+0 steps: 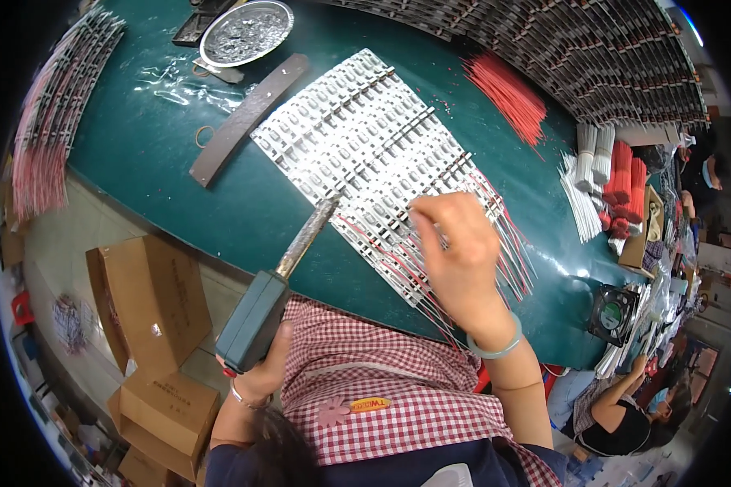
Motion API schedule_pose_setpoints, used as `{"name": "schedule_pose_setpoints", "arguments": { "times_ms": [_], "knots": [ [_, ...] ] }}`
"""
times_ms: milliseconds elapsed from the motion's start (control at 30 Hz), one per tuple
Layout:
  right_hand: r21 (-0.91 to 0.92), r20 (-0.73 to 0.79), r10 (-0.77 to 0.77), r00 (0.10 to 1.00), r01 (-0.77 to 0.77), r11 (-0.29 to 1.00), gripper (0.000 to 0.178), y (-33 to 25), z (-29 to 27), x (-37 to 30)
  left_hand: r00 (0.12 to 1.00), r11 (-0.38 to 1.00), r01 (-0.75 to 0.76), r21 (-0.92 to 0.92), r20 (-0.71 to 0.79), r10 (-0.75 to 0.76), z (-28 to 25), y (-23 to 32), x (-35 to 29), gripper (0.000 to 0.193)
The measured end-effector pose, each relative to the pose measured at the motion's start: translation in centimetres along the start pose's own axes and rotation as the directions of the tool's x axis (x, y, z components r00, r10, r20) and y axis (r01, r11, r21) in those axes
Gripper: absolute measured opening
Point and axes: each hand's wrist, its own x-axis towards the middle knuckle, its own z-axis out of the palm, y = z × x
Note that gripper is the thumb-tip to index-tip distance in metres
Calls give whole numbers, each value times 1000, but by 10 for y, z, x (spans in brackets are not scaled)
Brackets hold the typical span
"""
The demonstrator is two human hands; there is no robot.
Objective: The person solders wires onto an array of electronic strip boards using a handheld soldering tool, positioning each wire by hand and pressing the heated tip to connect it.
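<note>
My left hand [266, 367] is closed round the dark green body of a soldering gun [253, 318]. The gun's long metal barrel slants up over the near left edge of a white panel of small circuit boards [317, 134]. Over the panel's right part is my right hand [461, 247], its thumb and forefinger pinched together. What sits in that pinch, if anything, is too small to make out. Thin red and white wires [512, 243] trail from the panel's near and right sides, partly hidden under my right hand.
Loose red wires [508, 97] lie beyond the panel; bundled red and white wires [617, 174] are at the right. A dark grey bar [252, 118] and a round metal dish [248, 34] stand left. Stacked wired panels [585, 57] fill the back. Cardboard boxes [158, 300] are on the floor.
</note>
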Motion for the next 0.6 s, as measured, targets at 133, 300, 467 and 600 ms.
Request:
{"name": "schedule_pose_setpoints", "arguments": {
  "times_ms": [133, 300, 467, 600],
  "knots": [
    [84, 122, -44, 992, 33, 996, 14, -19, 28, -1, 1000, 1000, -11, 21, 4, 11, 0, 3, 3, 39],
    [60, 115, -56, 992, 50, 997, 12, -20, 46, -6, 998, 998, 53, 29, -41, -52, 0, 18, 10, 32],
    [25, 122, -56, 991, 53, 998, 11, -21, 49, -7, 995, 996, 80, 37, -63, -77, -1, 23, 12, 26],
    [22, 119, -58, 991, 56, 998, 11, -21, 49, -7, 1000, 997, 4, 76, -29, -2, 1, 25, 16, 24]
  ]
}}
